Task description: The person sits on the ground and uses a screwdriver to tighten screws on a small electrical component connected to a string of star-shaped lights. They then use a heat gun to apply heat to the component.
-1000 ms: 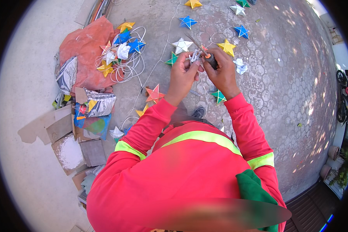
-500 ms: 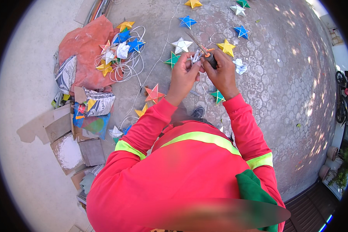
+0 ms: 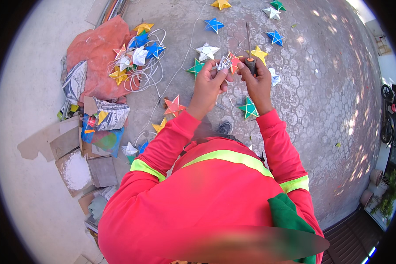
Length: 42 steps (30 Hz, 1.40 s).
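Observation:
My left hand [image 3: 210,88] is closed on a small white fitting with metal parts [image 3: 225,64], pinched between thumb and fingers; it looks like an opened electrical plug, though its details are too small to be sure. In my right hand [image 3: 258,84] is a screwdriver [image 3: 251,64] with a dark and orange handle, wrapped by the fingers. Its long thin shaft points away from me and stands clear of the fitting. Beyond the hands a red star lantern [image 3: 234,63] shows between them, with a white star [image 3: 207,51] and a yellow star [image 3: 258,53] close by.
Several coloured star lanterns, such as a blue one [image 3: 214,25] and a green one [image 3: 249,108], lie along thin white wires on the paved floor. To the left, coiled white cable [image 3: 152,75] and more stars rest on an orange sheet [image 3: 94,57], near sacks [image 3: 112,115] and cardboard [image 3: 72,174].
My right hand has moved right, away from the fitting. The screwdriver has swung from leaning left to nearly straight ahead. The left hand keeps its hold, and the fitting now shows more fully.

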Tool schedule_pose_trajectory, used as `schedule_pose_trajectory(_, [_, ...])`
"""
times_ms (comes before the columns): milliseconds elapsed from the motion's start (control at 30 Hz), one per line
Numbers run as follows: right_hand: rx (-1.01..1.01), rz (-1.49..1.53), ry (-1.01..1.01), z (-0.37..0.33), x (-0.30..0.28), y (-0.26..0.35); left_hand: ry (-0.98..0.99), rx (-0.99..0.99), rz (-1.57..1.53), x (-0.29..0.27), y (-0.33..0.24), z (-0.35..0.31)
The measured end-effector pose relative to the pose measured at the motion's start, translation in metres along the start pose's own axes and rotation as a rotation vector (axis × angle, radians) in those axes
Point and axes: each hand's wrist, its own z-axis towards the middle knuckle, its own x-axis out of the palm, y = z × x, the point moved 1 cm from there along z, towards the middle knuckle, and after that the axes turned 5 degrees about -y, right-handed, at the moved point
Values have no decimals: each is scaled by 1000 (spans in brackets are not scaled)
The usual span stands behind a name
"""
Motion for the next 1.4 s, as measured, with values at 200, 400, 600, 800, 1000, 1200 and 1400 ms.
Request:
schedule_pose_trajectory(200, [285,138,41,-1,-21,-27,95,-101,-95,-11,3,6])
schedule_pose_trajectory(400, [97,-114,102,-19,-17,-38,127,-227,-198,-18,3,6])
schedule_pose_trajectory(600, [229,321,28,-18,-8,-28,172,-146,-106,-11,-2,2])
schedule_pose_trajectory(800, [37,-97,91,7,-29,22,163,74,350,-9,-9,-10])
schedule_pose_trajectory(1000, [-419,-677,635,55,-14,63,212,134,415,-9,-6,-11])
schedule_pose_trajectory(1200, [-565,-838,609,55,9,60,222,142,488,-11,-7,-11])
schedule_pose_trajectory(1400, [-701,-883,474,35,17,56,197,-117,237,-19,-3,-1])
